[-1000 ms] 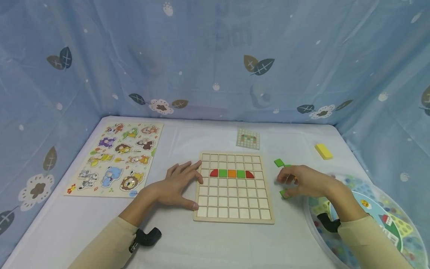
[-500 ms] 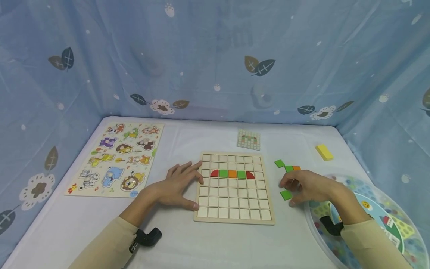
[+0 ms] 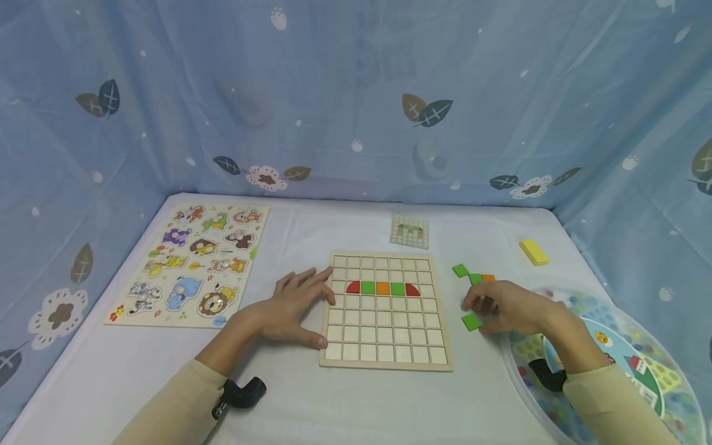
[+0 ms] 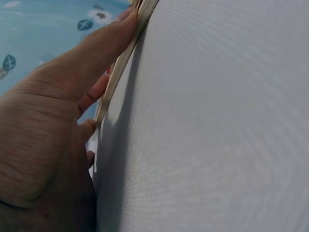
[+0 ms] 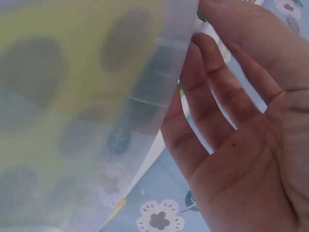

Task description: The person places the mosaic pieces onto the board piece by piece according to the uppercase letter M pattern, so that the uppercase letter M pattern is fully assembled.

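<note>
A wooden grid board [image 3: 385, 364] lies at the middle of the table. One row in it holds a red quarter-round piece [image 3: 354, 287] at each end, with two green tiles and an orange tile [image 3: 383, 288] between. My left hand [image 3: 292, 306] rests along the board's left edge, fingers spread; its thumb touches the wooden rim [image 4: 120, 63] in the left wrist view. Right of the board, my right hand [image 3: 514, 307] hovers low with loosely bent fingers beside a green tile [image 3: 471, 321]. Its palm [image 5: 246, 159] looks bare in the right wrist view. Another green tile [image 3: 460, 270] lies farther back.
Behind the board lies a small pattern card [image 3: 410, 231]. An animal puzzle board [image 3: 189, 266] is at left. A yellow block [image 3: 534, 252] sits at back right. Under the right forearm is a round clear container [image 3: 528, 395]. A blue curtain [image 3: 356, 93] encloses the table.
My right hand has shifted slightly right and toward me, uncovering the near green tile, plus a green and an orange tile behind it. The left hand has stayed on the board's edge.
</note>
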Motion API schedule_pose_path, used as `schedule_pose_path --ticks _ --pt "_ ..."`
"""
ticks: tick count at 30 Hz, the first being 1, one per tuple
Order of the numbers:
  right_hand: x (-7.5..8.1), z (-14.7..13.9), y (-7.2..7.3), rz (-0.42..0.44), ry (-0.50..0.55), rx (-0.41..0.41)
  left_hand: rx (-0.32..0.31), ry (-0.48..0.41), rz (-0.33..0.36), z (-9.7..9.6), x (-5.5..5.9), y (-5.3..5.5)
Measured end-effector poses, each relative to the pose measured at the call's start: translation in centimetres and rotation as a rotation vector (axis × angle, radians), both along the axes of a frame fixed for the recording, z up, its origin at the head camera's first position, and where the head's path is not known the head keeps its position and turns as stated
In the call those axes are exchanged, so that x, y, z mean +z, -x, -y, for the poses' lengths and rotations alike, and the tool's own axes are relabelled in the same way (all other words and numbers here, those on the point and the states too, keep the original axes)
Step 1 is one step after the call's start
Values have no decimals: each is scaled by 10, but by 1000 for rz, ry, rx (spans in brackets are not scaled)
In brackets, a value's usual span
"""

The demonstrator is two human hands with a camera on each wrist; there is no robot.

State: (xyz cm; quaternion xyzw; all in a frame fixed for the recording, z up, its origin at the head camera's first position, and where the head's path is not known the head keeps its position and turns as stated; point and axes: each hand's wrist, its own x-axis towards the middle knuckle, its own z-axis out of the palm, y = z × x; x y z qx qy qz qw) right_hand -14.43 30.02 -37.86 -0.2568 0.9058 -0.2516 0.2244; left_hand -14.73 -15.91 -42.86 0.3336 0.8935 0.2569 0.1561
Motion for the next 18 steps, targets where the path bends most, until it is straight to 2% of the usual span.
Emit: schedule_pose_path --ticks 5,18 --pt "0 1 1 -50 -9 25 -2 3 0 1 -1 0" --pt "-1 2 2 -39 3 33 -8 -5 -2 1 -2 1"
